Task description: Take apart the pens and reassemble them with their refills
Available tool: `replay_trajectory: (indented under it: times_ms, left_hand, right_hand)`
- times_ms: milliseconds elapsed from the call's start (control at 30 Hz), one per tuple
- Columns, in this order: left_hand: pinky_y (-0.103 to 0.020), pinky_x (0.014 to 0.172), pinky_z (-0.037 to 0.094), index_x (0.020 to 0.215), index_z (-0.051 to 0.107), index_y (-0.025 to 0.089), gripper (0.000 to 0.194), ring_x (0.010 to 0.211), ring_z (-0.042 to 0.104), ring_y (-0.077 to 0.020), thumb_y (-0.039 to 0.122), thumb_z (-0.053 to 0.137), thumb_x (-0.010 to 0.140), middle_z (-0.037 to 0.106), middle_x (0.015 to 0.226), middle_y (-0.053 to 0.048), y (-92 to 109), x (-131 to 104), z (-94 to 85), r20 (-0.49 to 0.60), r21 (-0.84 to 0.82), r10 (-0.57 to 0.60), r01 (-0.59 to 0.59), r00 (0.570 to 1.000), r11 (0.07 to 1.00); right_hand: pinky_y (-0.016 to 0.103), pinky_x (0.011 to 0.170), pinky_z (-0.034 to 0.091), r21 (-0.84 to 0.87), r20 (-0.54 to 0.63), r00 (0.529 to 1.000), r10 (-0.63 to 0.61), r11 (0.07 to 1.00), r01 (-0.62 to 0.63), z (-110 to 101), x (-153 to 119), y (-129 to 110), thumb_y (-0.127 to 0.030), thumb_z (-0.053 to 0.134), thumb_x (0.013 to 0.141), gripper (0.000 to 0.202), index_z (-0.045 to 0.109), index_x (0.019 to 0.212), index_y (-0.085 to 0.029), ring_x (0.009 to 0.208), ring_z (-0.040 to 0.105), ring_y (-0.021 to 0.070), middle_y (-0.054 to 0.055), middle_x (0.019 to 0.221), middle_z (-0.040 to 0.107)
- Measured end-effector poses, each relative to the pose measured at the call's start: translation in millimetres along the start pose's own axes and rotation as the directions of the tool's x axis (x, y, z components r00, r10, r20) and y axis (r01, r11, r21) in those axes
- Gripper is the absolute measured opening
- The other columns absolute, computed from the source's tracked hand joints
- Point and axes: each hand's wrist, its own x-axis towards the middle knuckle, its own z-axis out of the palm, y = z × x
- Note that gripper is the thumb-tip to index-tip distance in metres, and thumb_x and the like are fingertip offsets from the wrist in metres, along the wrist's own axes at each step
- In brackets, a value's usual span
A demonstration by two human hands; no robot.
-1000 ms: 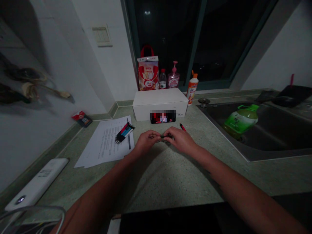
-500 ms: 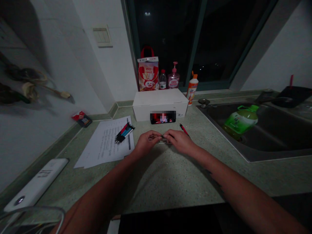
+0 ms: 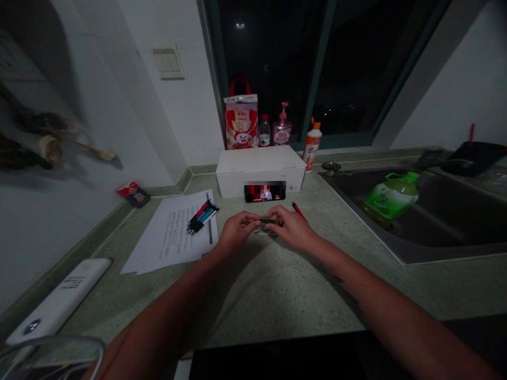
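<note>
Over the middle of the counter, my left hand [image 3: 236,230] pinches one end of a slim dark pen-like stick [image 3: 269,221]. My right hand [image 3: 293,227] is curled around the other end, thumb and fingers on either side of it. Whether it is a whole pen or a part of one I cannot make out. Just under the fingers lie small pale thin pieces [image 3: 266,231], partly hidden by the hands. A red and black pen [image 3: 299,211] rests beyond my right hand. Left of my left hand, a bunch of pens [image 3: 202,216] lies on printed paper sheets [image 3: 166,232].
A phone [image 3: 264,192] with a lit screen leans against a white box [image 3: 259,163]. Behind stand a pink pump bottle [image 3: 282,131] and an orange-capped bottle [image 3: 312,146]. At right is a sink [image 3: 431,227] holding a green jug [image 3: 392,195]. A white power strip-like object [image 3: 63,298] lies left.
My right hand's fingers have lifted and moved slightly apart from my left, so more of the dark stick shows between the hands. My left hand stays almost where it was.
</note>
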Motion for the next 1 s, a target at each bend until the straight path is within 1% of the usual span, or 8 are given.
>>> replay_trajectory:
  times_ms: [100, 267, 333, 400, 567, 733, 867, 1000]
  left_hand:
    - [-0.032, 0.079, 0.057, 0.089, 0.071, 0.017, 0.02, 0.082, 0.071, -0.0192, 0.032, 0.071, 0.076, 0.076, 0.088, -0.006, 0.9, -0.4, -0.5, 0.003, 0.011, 0.002, -0.002, 1.0, 1.0]
    - [-0.032, 0.08, 0.057, 0.089, 0.07, 0.017, 0.017, 0.083, 0.071, -0.0187, 0.029, 0.07, 0.078, 0.077, 0.089, -0.006, 2.7, -0.5, -0.9, -0.002, 0.017, -0.009, 0.009, 1.0, 1.0]
    - [-0.032, 0.08, 0.057, 0.089, 0.07, 0.017, 0.017, 0.083, 0.072, -0.0189, 0.029, 0.07, 0.077, 0.077, 0.089, -0.007, 2.5, -0.3, -0.8, -0.004, 0.01, -0.014, 0.014, 1.0, 1.0]
    - [-0.033, 0.08, 0.057, 0.089, 0.07, 0.017, 0.018, 0.083, 0.072, -0.0191, 0.03, 0.071, 0.077, 0.077, 0.088, -0.006, 1.6, -0.1, -0.5, -0.005, -0.006, -0.016, 0.016, 1.0, 1.0]
    - [-0.033, 0.08, 0.057, 0.09, 0.071, 0.017, 0.018, 0.084, 0.072, -0.0195, 0.031, 0.07, 0.078, 0.077, 0.088, -0.006, -0.3, 0.0, -0.5, -0.004, 0.015, -0.002, 0.002, 1.0, 1.0]
    - [-0.032, 0.079, 0.057, 0.09, 0.071, 0.017, 0.018, 0.084, 0.072, -0.0191, 0.031, 0.07, 0.078, 0.077, 0.09, -0.007, 0.5, -0.2, -1.0, 0.004, 0.007, 0.002, -0.002, 1.0, 1.0]
    - [-0.033, 0.079, 0.057, 0.089, 0.072, 0.017, 0.017, 0.084, 0.072, -0.02, 0.03, 0.071, 0.078, 0.077, 0.088, -0.007, 1.3, -0.3, -0.6, -0.007, 0.006, -0.003, 0.003, 1.0, 1.0]
    - [-0.033, 0.078, 0.057, 0.089, 0.072, 0.017, 0.019, 0.083, 0.072, -0.02, 0.031, 0.072, 0.076, 0.077, 0.088, -0.006, 0.6, -0.2, -0.5, -0.007, 0.025, -0.007, 0.008, 1.0, 1.0]
  right_hand:
    - [0.028, 0.07, 0.041, -0.03, 0.023, 1.0, -0.018, 0.999, 0.018, -1.0, 0.0, -0.6, -0.031, 0.052, 0.098, 0.017, 0.066, 0.095, -0.02, 0.077, 0.063, 0.0169, 0.003, 0.081, 0.069]
    - [0.027, 0.066, 0.042, -0.018, 0.007, 1.0, 0.012, 1.0, -0.012, -0.7, 0.2, 0.1, -0.031, 0.068, 0.088, 0.027, 0.062, 0.112, -0.022, 0.077, 0.063, 0.0169, 0.003, 0.091, 0.07]
    - [0.027, 0.067, 0.041, -0.033, 0.018, 1.0, 0.004, 0.999, -0.004, -0.9, 0.5, -0.1, -0.029, 0.062, 0.091, 0.012, 0.065, 0.1, -0.021, 0.076, 0.063, 0.0169, 0.003, 0.086, 0.071]
    - [0.028, 0.069, 0.041, -0.058, 0.034, 0.999, -0.004, 0.998, 0.006, -1.3, 0.8, -0.6, -0.029, 0.052, 0.098, 0.02, 0.066, 0.087, -0.02, 0.075, 0.063, 0.0169, 0.003, 0.079, 0.07]
    - [0.027, 0.066, 0.041, -0.065, 0.019, 0.999, 0.027, 0.998, -0.026, -0.7, 0.5, -0.6, -0.035, 0.07, 0.086, 0.027, 0.064, 0.109, -0.022, 0.077, 0.063, 0.0171, 0.004, 0.093, 0.072]
    - [0.029, 0.071, 0.042, -0.079, 0.055, 0.998, -0.011, 0.997, 0.015, -0.6, 0.3, 0.3, -0.033, 0.052, 0.098, 0.02, 0.067, 0.092, -0.021, 0.082, 0.064, 0.018, 0.005, 0.089, 0.072]
    - [0.028, 0.069, 0.043, -0.058, 0.033, 0.999, 0.005, 0.998, -0.003, -0.7, 0.2, 0.3, -0.033, 0.065, 0.09, 0.019, 0.065, 0.106, -0.022, 0.081, 0.064, 0.0182, 0.004, 0.094, 0.072]
    - [0.028, 0.07, 0.041, -0.068, 0.035, 0.999, -0.024, 0.997, 0.026, -0.5, 0.3, 1.6, -0.03, 0.059, 0.094, 0.012, 0.066, 0.096, -0.021, 0.081, 0.063, 0.0177, 0.004, 0.089, 0.072]
